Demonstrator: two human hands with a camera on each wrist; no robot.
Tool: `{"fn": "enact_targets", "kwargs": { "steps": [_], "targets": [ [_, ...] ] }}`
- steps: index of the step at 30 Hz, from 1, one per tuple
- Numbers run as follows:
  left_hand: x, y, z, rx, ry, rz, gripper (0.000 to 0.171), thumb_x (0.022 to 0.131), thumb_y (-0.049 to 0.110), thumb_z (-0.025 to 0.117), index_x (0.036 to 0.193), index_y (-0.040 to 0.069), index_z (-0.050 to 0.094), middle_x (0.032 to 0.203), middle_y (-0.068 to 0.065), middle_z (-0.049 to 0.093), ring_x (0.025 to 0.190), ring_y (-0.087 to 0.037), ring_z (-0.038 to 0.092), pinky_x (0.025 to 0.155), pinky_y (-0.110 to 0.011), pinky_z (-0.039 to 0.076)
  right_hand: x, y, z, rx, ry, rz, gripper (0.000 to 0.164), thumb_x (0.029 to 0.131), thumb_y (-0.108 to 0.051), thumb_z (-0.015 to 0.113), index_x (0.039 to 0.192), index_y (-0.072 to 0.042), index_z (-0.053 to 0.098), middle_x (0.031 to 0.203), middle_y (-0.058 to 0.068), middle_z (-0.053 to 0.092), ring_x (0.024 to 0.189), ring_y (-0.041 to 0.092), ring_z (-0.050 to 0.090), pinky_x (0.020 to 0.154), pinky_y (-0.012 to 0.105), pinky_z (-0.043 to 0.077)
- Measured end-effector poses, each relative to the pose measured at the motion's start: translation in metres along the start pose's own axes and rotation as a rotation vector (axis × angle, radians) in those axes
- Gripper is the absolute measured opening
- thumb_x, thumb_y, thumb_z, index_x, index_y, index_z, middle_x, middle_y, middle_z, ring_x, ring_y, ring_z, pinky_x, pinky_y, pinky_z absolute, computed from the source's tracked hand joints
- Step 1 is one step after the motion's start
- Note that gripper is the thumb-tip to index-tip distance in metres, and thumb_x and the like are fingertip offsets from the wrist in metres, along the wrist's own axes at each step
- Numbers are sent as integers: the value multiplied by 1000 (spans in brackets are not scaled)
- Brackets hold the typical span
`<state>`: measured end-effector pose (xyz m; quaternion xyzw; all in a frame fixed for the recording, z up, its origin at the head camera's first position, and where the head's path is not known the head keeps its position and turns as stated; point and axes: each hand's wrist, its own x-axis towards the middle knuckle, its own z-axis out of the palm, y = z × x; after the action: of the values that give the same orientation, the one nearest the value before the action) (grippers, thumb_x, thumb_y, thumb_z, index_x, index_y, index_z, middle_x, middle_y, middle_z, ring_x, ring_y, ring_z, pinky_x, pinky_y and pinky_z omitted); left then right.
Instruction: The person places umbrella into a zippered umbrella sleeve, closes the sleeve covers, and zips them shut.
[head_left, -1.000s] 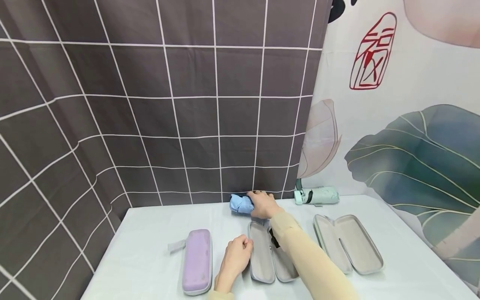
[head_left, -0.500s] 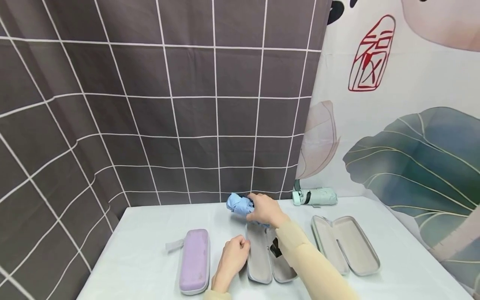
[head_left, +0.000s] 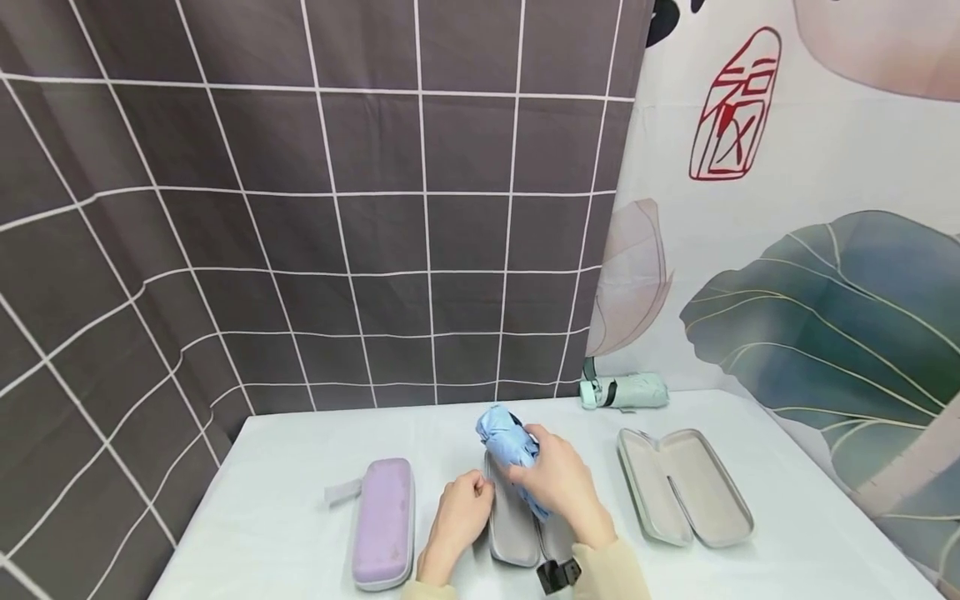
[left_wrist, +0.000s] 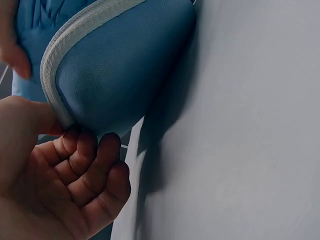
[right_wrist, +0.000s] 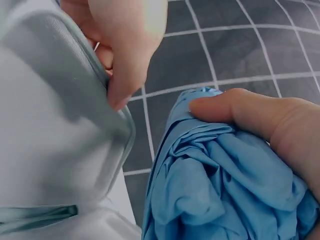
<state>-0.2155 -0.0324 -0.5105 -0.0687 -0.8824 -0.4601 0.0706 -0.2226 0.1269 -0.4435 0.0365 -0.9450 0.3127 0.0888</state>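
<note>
My right hand (head_left: pixel 562 475) grips a folded blue umbrella (head_left: pixel 504 435), tilted over the open zip case (head_left: pixel 512 537) in the middle of the table. In the right wrist view its thumb lies across the gathered blue cloth (right_wrist: pixel 200 185). My left hand (head_left: pixel 459 512) pinches the left rim of that case between thumb and curled fingers. From the left wrist, the case's outer shell (left_wrist: pixel 115 65) looks blue, with a pale zip edge. Its grey lining (right_wrist: pixel 45 100) faces up in the right wrist view. The umbrella and right hand hide part of the case.
A closed purple case (head_left: pixel 385 523) with a wrist loop lies at the left. Another open grey-lined case (head_left: pixel 705 492) is on the right. A folded mint umbrella (head_left: pixel 630 391) lies at the back edge, against the hanging cloth. A small black device (head_left: pixel 558 575) sits at my right wrist.
My right hand has lifted the blue umbrella from the back of the table and drawn it nearer, over the open case. My left hand has stayed at the case's rim.
</note>
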Motion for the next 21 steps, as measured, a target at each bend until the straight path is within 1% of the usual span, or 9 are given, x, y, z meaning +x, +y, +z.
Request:
{"fn": "enact_targets", "kwargs": {
  "steps": [3,5,9,11,15,18,21],
  "targets": [
    [0,1,3,-3,8,-1,32,93,13,57,64,17,44,53,10,39,47,-7,37,45,-25,30,-14,6,-5,15,8,63,71,69,-30,80,133,-7,57,112,14,65,88,26,60,68,47,48],
    [0,1,4,-10,2,-2,31,93,14,57,64,16,44,53,10,39,47,-7,37,45,-24,30,-22,9,-7,21,16,94,71,70,-30,80,133,-6,56,114,16,64,90,27,60,69,49,48],
    [0,1,3,-16,-13,-6,31,93,14,57,65,16,44,54,10,38,48,-7,36,45,-24,29,-34,15,-11,37,20,145,73,73,-31,80,137,-5,53,115,19,62,90,28,59,67,48,47],
    [0,1,1,-23,-9,-11,31,93,14,57,65,15,44,54,9,38,48,-6,35,45,-23,28,-38,17,-12,34,19,152,75,75,-32,80,138,-3,52,114,20,60,90,29,59,66,49,48],
    [0,1,-4,-40,-14,-15,31,95,14,56,66,15,44,55,9,38,48,-6,35,45,-22,28,-42,19,-13,19,0,170,75,78,-32,78,141,-4,49,111,18,58,90,31,59,67,52,48],
    [0,1,-4,-43,-29,-14,31,96,15,55,67,15,44,55,9,38,48,-6,35,45,-21,28,-44,20,-12,4,-30,181,74,80,-32,76,143,-5,46,112,19,56,93,34,59,68,55,48],
    [-1,1,-2,-45,-34,-19,31,96,13,54,67,15,44,55,9,38,49,-6,35,45,-21,28,-45,21,-10,-15,-51,185,72,84,-32,73,143,-3,45,111,22,54,93,37,60,67,56,48]
  ]
}}
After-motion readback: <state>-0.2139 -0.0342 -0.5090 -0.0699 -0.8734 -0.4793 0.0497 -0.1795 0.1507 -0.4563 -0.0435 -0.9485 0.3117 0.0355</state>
